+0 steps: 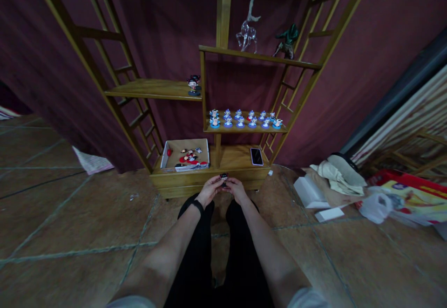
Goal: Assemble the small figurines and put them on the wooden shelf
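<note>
Wooden shelf unit (233, 157): is standing against a dark red curtain in the head view, its bottom board lying just ahead of the person's knees.
Small figurine (224, 177): is sitting between both hands, just in front of the bottom board's front edge; its top is looking dark, and finer detail is too small to tell.
Left hand (209, 190): is grasping the small figurine from the left with its fingertips, a black wristband (198, 205) circling the wrist.
Right hand (236, 189): is pinching the same figurine from the right.
Cardboard box (191, 167): is resting on the bottom board, left of the centre post, holding red and dark small pieces.
Phone (256, 156): is lying flat on the bottom board, right of the post.
Blue figurines (244, 119): are standing in two rows on the middle shelf.
Glass deer (247, 30): is standing on the top shelf, a green figure (288, 40) posing near it to the right.
Dark-haired figurine (193, 85): is standing alone on the left shelf.
Tiled floor (87, 215): is carrying white boxes (309, 191), a pale cloth (335, 173) and a plastic bag (375, 205) off to the right.
</note>
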Available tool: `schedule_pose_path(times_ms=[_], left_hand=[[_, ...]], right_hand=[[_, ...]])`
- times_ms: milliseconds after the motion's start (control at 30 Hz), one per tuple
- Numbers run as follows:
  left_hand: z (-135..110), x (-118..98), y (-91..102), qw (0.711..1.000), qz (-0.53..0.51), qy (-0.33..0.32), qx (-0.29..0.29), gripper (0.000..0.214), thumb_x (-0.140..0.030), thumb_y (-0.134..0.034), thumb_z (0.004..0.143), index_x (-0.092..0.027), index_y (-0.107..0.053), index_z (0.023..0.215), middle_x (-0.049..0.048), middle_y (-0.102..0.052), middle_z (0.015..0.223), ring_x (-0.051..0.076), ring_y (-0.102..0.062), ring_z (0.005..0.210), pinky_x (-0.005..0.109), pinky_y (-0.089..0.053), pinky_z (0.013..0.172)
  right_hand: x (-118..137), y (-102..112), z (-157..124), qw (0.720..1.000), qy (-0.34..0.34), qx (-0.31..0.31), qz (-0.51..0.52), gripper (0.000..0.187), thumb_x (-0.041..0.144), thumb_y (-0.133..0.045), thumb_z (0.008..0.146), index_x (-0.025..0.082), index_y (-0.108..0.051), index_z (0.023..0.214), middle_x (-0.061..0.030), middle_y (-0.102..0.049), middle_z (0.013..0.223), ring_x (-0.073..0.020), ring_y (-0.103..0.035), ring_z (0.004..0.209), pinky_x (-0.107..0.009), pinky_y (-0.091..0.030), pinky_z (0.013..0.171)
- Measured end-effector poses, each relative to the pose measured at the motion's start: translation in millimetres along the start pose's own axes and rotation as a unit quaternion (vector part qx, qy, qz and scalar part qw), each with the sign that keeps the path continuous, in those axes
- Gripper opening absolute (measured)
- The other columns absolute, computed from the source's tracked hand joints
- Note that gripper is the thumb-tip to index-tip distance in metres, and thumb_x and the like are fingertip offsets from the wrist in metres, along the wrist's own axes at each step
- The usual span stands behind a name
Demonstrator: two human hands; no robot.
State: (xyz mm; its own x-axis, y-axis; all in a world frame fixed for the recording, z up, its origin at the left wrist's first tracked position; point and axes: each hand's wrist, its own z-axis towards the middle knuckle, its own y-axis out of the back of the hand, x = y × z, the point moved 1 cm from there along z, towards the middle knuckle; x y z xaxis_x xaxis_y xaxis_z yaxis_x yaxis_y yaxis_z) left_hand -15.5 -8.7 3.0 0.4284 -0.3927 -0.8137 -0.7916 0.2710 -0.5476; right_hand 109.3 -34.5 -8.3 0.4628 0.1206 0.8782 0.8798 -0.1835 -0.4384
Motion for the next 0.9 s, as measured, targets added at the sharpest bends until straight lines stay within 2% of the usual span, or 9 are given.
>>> schedule_pose_path(times_ms=[233,600,900], left_hand=[[2.7,3.8,2.1,0.999,0.01,-0.019,-0.029,0.038,-0.015,-0.075,0.061,-0.014,-0.065,0.097,0.0075,-0.069,0.093,0.016,-0.062,0.083,0.024,-0.047,0.072],[4.6,4.2,3.2,0.999,0.026,-0.011,-0.021,0.04,-0.014,-0.076,0.059,-0.014,-0.065,0.098,0.0078,-0.068,0.091,0.016,-0.063,0.081,0.026,-0.047,0.074],[4.6,0.7,7.8,0.998,0.062,-0.02,-0.006,0.039,-0.017,-0.075,0.06,-0.014,-0.066,0.098,0.0084,-0.068,0.095,0.016,-0.062,0.081,0.026,-0.048,0.072]], right_hand=[[2.0,0.2,-1.2,1.0,-0.013,-0.003,0.001,0.029,0.032,-0.076,0.049,0.016,-0.061,0.067,0.0012,-0.063,0.063,-0.0113,-0.059,0.056,-0.03,-0.054,0.063],[-1.6,3.1,4.1,1.0,-0.017,-0.023,0.01,0.024,0.027,-0.077,0.048,0.016,-0.061,0.062,0.0013,-0.062,0.058,-0.012,-0.059,0.052,-0.031,-0.054,0.059],[4.4,0.6,-0.2,0.999,-0.03,-0.01,0.011,0.022,0.024,-0.077,0.048,0.015,-0.062,0.062,0.0006,-0.063,0.06,-0.0126,-0.06,0.055,-0.03,-0.054,0.06]])
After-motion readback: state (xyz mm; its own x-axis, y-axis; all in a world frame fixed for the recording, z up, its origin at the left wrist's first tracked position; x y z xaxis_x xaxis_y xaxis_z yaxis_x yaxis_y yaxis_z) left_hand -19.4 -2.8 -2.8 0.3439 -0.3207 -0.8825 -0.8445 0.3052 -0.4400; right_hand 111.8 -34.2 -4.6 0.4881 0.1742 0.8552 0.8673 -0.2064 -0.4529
